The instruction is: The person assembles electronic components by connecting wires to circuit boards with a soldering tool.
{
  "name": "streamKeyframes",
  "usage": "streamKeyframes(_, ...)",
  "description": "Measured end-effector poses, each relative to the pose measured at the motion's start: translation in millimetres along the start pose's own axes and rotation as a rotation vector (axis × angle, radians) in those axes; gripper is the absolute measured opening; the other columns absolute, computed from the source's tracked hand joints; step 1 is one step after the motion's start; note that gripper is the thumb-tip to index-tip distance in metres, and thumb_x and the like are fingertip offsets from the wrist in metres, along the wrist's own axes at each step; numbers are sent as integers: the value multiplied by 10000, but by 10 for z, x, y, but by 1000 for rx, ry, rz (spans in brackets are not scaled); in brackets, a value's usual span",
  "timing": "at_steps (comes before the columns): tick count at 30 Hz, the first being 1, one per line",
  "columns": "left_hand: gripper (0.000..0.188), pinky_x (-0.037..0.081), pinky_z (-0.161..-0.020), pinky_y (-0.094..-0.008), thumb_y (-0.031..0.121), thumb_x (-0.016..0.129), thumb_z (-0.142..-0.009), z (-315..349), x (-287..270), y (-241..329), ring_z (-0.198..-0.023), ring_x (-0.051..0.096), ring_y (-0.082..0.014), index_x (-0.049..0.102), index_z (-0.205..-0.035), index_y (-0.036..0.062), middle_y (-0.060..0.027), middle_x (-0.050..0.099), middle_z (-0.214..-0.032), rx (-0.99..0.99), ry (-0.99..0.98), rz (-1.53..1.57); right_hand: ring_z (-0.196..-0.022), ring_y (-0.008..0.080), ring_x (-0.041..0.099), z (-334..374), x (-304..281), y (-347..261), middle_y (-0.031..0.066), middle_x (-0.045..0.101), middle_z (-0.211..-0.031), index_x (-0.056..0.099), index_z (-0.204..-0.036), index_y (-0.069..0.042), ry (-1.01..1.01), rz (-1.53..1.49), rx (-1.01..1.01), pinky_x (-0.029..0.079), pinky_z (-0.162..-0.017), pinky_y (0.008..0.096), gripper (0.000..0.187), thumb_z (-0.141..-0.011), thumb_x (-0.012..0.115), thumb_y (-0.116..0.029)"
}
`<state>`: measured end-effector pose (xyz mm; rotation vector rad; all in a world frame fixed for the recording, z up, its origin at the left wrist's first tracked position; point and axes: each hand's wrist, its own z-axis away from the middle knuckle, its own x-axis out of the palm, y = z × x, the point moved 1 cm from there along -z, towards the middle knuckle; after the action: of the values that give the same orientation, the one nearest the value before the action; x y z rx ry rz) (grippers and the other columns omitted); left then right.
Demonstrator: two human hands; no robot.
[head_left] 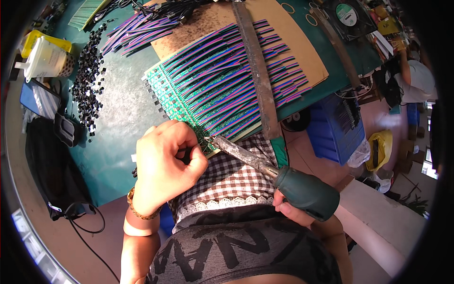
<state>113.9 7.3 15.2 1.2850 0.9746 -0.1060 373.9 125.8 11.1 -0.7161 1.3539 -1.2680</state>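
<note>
My right hand [293, 209] is wrapped round the dark green handle of a soldering iron [309, 193]. The iron's tip meets the near corner of a green circuit board panel [165, 92]. Close by, my left hand [165, 158] is closed in a pinch at the panel's near edge. Its fingertips hide what they hold, though something dark shows between thumb and fingers. Rows of blue, red and black wires [213, 78] run rightward from the panel. Across them lies a worn metal bar [257, 71]. A brown cardboard sheet [305, 52] sits underneath.
Small black components [87, 85] are heaped at the left, beside a drink cup [47, 59], a phone [40, 98] and a black bag [52, 165]. Loose wires [139, 33] and a fan [347, 16] lie at the back. A blue bin [331, 132] and another person [418, 80] are right.
</note>
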Motion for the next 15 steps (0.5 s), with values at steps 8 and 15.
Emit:
streamKeyframes(8,155,357,-540,-315,49,644,-603,2,10,11,-478,476,-222,496,-629,89,-39,484,-569,55,17,-58,-646,140,595,18,-21,54,68,611,-774,604,-870,0,-21,-49,21,477,-599,258,81,-816,589,-58)
streamKeyframes(15,163,354,-536,-317,49,643,-594,14,16,1,-475,469,-225,488,-624,88,-41,474,-565,33,22,-60,-639,147,597,-134,-14,-86,66,616,-753,614,-849,-11,-4,10,-69,479,-594,259,74,-802,607,-67)
